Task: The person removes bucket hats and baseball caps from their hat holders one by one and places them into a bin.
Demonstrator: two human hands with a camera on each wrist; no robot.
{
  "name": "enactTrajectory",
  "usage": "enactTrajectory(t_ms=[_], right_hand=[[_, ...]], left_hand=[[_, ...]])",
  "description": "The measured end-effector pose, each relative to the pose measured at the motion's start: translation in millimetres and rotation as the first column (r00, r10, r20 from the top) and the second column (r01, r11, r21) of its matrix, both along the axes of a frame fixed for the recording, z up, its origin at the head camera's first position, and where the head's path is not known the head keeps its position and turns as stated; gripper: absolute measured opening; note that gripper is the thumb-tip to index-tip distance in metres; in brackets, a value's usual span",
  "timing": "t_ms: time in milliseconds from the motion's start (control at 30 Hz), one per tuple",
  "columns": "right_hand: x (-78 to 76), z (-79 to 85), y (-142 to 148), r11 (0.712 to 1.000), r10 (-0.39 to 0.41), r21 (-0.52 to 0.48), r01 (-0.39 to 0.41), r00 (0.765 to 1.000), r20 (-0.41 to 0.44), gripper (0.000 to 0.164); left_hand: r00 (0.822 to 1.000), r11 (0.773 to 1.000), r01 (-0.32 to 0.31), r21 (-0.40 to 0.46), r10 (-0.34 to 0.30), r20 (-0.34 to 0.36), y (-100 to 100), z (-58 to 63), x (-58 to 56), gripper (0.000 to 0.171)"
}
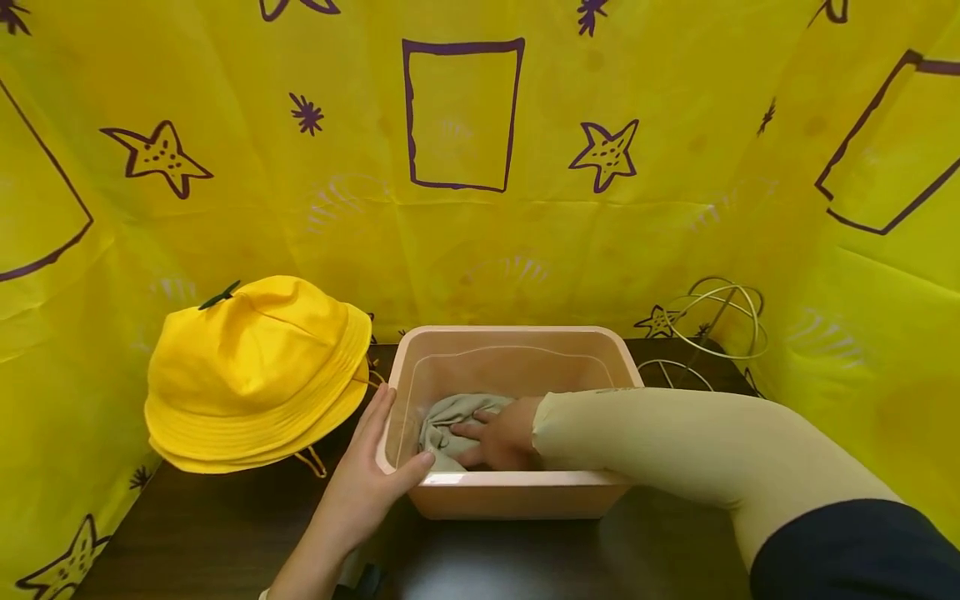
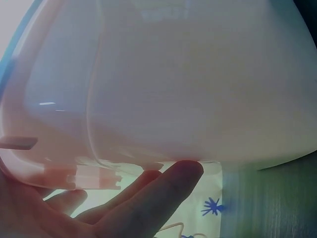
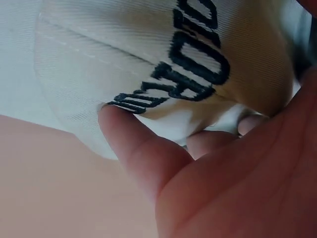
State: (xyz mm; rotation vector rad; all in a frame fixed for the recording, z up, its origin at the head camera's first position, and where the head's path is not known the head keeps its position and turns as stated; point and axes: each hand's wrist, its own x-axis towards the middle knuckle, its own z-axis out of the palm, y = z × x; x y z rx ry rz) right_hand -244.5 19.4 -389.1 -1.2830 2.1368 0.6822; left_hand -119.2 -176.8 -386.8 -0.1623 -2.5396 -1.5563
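A pink plastic bin (image 1: 517,496) stands on the dark table. At its left front corner my left hand (image 1: 367,479) holds the rim, thumb over the front edge and fingers along the outer left wall. In the left wrist view the fingers (image 2: 163,191) lie close against the bin's smooth wall (image 2: 173,99). My right hand (image 1: 504,437) reaches into the bin, fingers spread over crumpled pale grey-green fabric (image 1: 450,417). Up close, this twill fabric (image 3: 94,69) shows stitching and dark embroidered letters, with the thumb (image 3: 124,134) resting on it. The fabric's full shape is hidden.
Left of the bin sits a stack of yellow brimmed hats (image 1: 255,375) with cords hanging below. A looped pale cable (image 1: 738,333) lies at the back right. Yellow cloth walls (image 1: 465,242) with drawn stars enclose the table (image 1: 225,525) at the back and sides.
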Motion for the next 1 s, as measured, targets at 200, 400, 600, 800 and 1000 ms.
enactTrajectory(t_ms=[200, 400, 600, 800, 1000], right_hand=[[3.2, 4.8, 15.5, 1.000, 0.020, -0.006, -0.019, 1.000, 0.011, 0.069], [5.8, 22.9, 40.2, 0.999, 0.024, -0.038, -0.022, 0.998, 0.058, 0.059], [7.1, 47.8, 54.9, 0.999, -0.003, -0.048, 0.010, 0.988, 0.153, 0.048], [14.9, 74.4, 72.5, 0.994, -0.007, -0.111, 0.025, 0.988, 0.156, 0.043], [27.8, 102.8, 111.4, 0.923, -0.128, -0.335, 0.191, 0.971, 0.200, 0.047]], left_hand=[[1.000, 1.000, -0.010, -0.006, 0.010, -0.003, 0.7, -0.9, 2.2, 0.094], [1.000, 1.000, -0.005, -0.016, 0.005, -0.020, 1.3, -0.1, 1.4, 0.095], [1.000, 1.000, 0.001, 0.001, -0.001, -0.013, 1.8, 0.8, 1.8, 0.095], [1.000, 1.000, 0.004, -0.008, -0.004, -0.014, 1.6, 0.6, 3.2, 0.095], [1.000, 1.000, 0.014, -0.004, -0.014, -0.022, 1.8, 0.6, 2.2, 0.095]])
